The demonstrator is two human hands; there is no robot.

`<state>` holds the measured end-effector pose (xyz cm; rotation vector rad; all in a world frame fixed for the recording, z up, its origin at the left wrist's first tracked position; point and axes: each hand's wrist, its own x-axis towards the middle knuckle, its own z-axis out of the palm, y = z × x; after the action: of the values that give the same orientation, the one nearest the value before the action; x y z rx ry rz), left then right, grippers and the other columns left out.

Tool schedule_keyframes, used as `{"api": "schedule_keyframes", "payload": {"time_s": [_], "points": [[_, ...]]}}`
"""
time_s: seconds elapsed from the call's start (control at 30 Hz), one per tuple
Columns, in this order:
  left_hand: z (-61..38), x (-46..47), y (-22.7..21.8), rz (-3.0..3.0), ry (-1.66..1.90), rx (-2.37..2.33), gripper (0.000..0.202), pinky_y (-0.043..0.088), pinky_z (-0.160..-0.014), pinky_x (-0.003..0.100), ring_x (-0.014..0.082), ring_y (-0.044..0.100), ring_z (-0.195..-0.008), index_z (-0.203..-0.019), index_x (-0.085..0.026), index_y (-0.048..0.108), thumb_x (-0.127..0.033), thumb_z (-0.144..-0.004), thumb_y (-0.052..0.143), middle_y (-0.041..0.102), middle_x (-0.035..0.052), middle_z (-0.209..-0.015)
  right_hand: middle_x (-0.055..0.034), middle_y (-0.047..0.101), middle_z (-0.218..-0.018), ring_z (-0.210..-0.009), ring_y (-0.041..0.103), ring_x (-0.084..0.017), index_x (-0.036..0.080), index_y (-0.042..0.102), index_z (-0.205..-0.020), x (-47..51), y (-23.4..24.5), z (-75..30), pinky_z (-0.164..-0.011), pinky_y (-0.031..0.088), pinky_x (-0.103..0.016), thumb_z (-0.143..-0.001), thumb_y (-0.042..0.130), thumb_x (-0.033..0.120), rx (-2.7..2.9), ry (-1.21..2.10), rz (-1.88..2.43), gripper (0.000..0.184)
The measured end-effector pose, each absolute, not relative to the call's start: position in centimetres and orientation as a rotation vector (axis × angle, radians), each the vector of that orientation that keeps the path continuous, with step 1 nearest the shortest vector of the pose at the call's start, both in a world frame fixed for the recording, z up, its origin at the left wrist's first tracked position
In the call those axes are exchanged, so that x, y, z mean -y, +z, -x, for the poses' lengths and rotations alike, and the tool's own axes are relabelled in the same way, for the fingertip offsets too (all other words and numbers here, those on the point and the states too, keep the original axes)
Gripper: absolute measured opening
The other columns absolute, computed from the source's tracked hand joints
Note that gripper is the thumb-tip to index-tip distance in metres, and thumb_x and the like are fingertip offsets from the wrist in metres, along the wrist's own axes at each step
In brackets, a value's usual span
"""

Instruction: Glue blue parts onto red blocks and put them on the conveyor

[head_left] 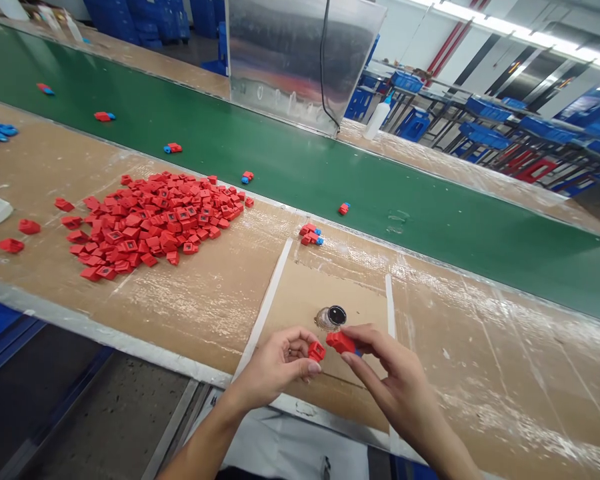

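My left hand pinches a small red square plastic cap between thumb and fingers. My right hand holds a red plastic part with a bit of blue showing under it, right next to the cap. Both hands hover over a cardboard sheet at the near edge of the bench. A small round glass pot with a dark lid sits just beyond the hands.
A large heap of red caps lies to the left on the bench. A few finished red-and-blue pieces rest near the green conveyor belt, which carries several more. A metal housing and blue crates stand behind.
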<state>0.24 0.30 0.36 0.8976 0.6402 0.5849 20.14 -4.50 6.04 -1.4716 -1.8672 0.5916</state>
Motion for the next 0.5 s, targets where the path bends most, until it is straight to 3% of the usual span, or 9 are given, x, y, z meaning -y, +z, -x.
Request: {"api": "schedule_keyframes", "payload": {"time_s": [0.5], "points": [[0.0,-0.2,0.4,-0.938,0.563,-0.645,0.025,0.043,-0.063,0.023,0.0122,0.053,-0.067,-0.097,-0.016,0.063,-0.028,-0.078,0.073,0.060,0.0000,-0.075,-0.0065,0.065,-0.099,-0.090,0.063,-0.019,0.022,0.061,-0.108,5.6,4.6,-18.6,-0.078,0.051,-0.027,-0.097,0.054,0.021,1.868,0.675,1.429,0.013]]}}
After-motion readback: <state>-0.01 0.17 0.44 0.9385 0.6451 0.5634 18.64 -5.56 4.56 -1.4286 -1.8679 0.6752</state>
